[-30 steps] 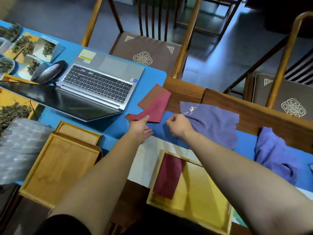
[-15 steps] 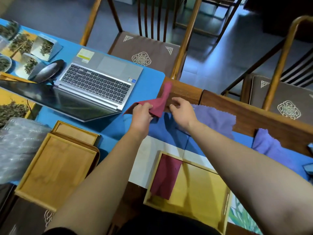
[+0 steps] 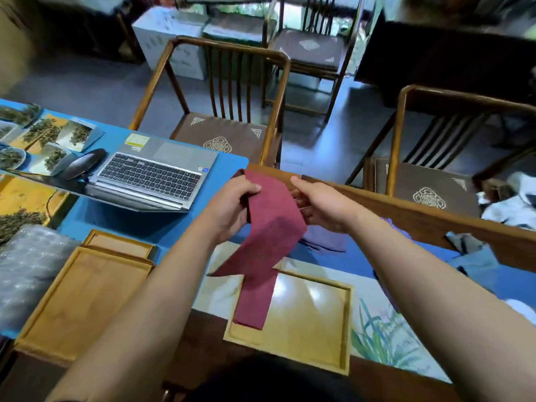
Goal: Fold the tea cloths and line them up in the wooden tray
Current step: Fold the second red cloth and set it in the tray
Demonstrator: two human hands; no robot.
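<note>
You have lifted the red cloth (image 3: 272, 224) off the counter, both hands, left (image 3: 232, 207) and right (image 3: 322, 206), pinching its top edge, ready for folding above the wooden tray (image 3: 346, 329).

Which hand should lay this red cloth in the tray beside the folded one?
Probably the right hand: it grips the red cloth above the wooden tray's bare side.

Red cloth (image 3: 271, 227) hangs mid-frame, lifted; a second folded red cloth (image 3: 252, 306) lies at the left of the tray (image 3: 319, 352); purple cloth (image 3: 324, 242) just right.
</note>
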